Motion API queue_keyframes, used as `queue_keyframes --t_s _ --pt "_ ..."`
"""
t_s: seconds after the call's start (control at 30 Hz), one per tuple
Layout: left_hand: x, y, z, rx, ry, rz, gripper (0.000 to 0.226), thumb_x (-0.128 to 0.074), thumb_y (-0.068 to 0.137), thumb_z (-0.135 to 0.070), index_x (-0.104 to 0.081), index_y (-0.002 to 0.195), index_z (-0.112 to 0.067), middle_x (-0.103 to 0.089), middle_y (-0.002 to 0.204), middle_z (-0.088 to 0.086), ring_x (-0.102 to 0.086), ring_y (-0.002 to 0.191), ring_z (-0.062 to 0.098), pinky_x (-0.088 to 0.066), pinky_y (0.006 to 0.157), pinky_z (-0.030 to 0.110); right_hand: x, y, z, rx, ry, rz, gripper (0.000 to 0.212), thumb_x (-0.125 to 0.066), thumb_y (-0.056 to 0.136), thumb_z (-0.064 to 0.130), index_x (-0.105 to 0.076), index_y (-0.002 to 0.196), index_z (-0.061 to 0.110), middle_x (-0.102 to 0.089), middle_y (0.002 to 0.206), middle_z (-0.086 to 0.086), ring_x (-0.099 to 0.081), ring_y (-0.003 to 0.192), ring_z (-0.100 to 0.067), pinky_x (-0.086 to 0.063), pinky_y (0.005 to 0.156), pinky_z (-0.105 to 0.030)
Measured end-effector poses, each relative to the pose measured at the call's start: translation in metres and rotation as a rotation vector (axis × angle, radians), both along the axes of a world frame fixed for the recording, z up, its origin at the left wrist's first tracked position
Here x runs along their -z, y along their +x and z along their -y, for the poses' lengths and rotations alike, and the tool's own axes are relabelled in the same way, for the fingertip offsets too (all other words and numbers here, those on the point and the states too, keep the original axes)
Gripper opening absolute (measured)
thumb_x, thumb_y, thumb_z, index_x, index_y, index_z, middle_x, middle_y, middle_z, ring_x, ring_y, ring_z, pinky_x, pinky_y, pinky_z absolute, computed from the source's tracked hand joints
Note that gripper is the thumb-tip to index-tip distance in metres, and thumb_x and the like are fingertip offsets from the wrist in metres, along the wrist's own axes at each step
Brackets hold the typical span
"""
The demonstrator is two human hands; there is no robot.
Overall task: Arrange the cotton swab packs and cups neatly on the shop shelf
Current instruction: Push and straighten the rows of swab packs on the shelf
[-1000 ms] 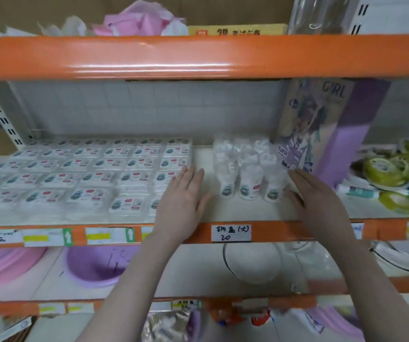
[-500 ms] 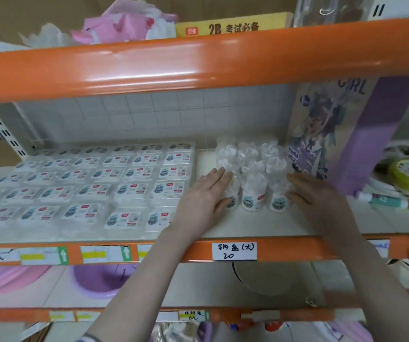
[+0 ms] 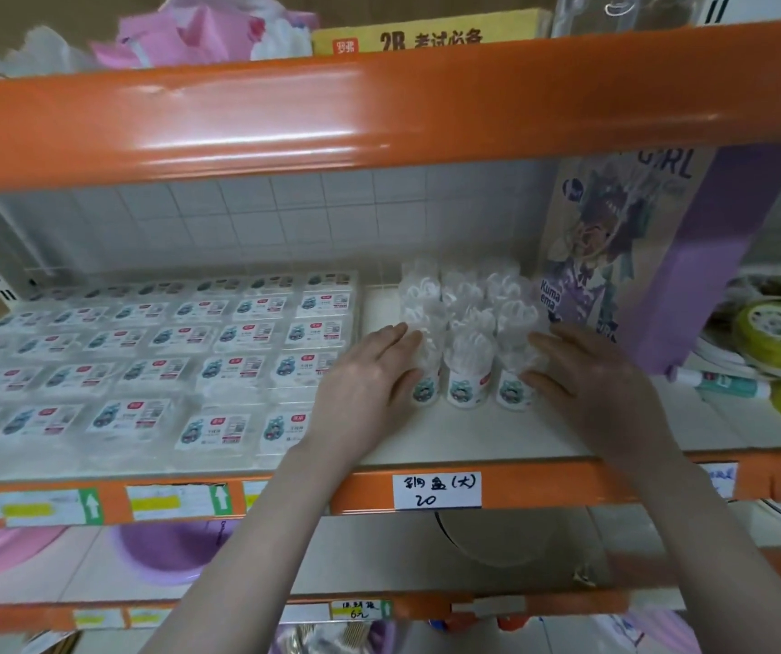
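Several clear cotton swab cups (image 3: 468, 365) with cartoon labels stand in a tight block on the white shelf board (image 3: 464, 431). My left hand (image 3: 369, 384) lies flat against the block's left side, fingers straight. My right hand (image 3: 586, 375) presses the block's right side, fingers slightly bent, touching the nearest cups. Flat cotton swab packs (image 3: 157, 365) lie in several even rows to the left of the cups, covering the left half of the shelf.
A tall purple box (image 3: 653, 257) with a cartoon print stands right of the cups. Green tape rolls (image 3: 770, 332) and a tube lie further right. An orange beam (image 3: 379, 115) crosses overhead; the orange front rail (image 3: 544, 483) carries price labels. Purple basins sit below.
Both hands have closed in on the cup block from each side; the left came off the shelf beside the packs and now touches the cups. The view moved closer.
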State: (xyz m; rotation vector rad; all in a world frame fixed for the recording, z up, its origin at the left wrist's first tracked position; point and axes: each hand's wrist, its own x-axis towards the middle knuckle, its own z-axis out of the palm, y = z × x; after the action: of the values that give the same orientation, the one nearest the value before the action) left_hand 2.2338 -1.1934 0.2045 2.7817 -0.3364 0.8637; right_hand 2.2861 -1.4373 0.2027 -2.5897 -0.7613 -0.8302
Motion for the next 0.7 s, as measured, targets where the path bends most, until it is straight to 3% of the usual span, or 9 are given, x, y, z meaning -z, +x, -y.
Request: queue_keyframes --t_s 0.2,0.33,0.47,0.53,0.63,0.7 --pt "0.002 0.006 0.0 0.004 0.049 -0.094 0.056 -0.037 0.092 -0.036 -0.052 0.13 0.002 -0.053 0.132 0.019 -0.054 0.12 0.032 -0.039 0.1 0.045 -0.003 0.024 -0.001 -0.063 -0.254 -0.131 0.073 -0.01 0.1 0.048 -0.046 0.132 -0.007 -0.047 0.136 -0.024 -0.042 0.13 -0.036 -0.038 0.105 -0.05" --pt "0.003 0.008 0.003 -0.004 0.032 -0.086 0.052 -0.037 0.093 -0.032 -0.053 0.128 0.003 -0.056 0.13 0.018 -0.056 0.118 0.032 -0.044 0.097 0.049 -0.012 0.023 -0.007 -0.072 -0.197 -0.178 0.057 -0.035 0.096 0.038 -0.042 0.136 -0.003 -0.041 0.142 -0.016 -0.035 0.136 -0.029 -0.017 0.11 -0.03" --pt "0.005 0.009 0.01 -0.013 0.007 -0.092 0.05 -0.039 0.092 -0.03 -0.058 0.123 0.003 -0.06 0.124 0.019 -0.06 0.112 0.031 -0.049 0.09 0.051 -0.008 0.025 -0.005 -0.076 -0.162 -0.237 0.06 -0.035 0.091 0.04 -0.054 0.123 -0.007 -0.053 0.13 -0.022 -0.05 0.123 -0.035 -0.033 0.105 -0.037" --pt "0.005 0.009 0.011 -0.005 -0.002 -0.117 0.051 -0.038 0.093 -0.032 -0.056 0.125 0.002 -0.059 0.126 0.018 -0.059 0.114 0.03 -0.05 0.09 0.051 -0.009 0.025 -0.005 -0.108 -0.186 -0.252 0.063 -0.029 0.092 0.045 -0.054 0.124 -0.004 -0.054 0.131 -0.02 -0.049 0.125 -0.032 -0.035 0.105 -0.037" --pt "0.003 0.005 0.008 0.014 -0.016 -0.146 0.055 -0.036 0.093 -0.037 -0.051 0.131 0.0 -0.054 0.132 0.018 -0.054 0.12 0.031 -0.043 0.1 0.047 -0.015 0.021 -0.007 -0.102 -0.133 -0.238 0.053 -0.043 0.096 0.037 -0.046 0.135 0.001 -0.042 0.143 -0.013 -0.036 0.136 -0.024 -0.023 0.111 -0.031" --pt "-0.002 0.001 0.006 0.023 -0.065 -0.148 0.06 -0.032 0.093 -0.042 -0.046 0.135 -0.001 -0.048 0.138 0.016 -0.046 0.128 0.029 -0.028 0.109 0.037 -0.018 0.018 -0.008 -0.097 -0.131 -0.259 0.055 -0.043 0.094 0.036 -0.04 0.139 0.004 -0.036 0.148 -0.009 -0.029 0.139 -0.019 -0.017 0.113 -0.028"
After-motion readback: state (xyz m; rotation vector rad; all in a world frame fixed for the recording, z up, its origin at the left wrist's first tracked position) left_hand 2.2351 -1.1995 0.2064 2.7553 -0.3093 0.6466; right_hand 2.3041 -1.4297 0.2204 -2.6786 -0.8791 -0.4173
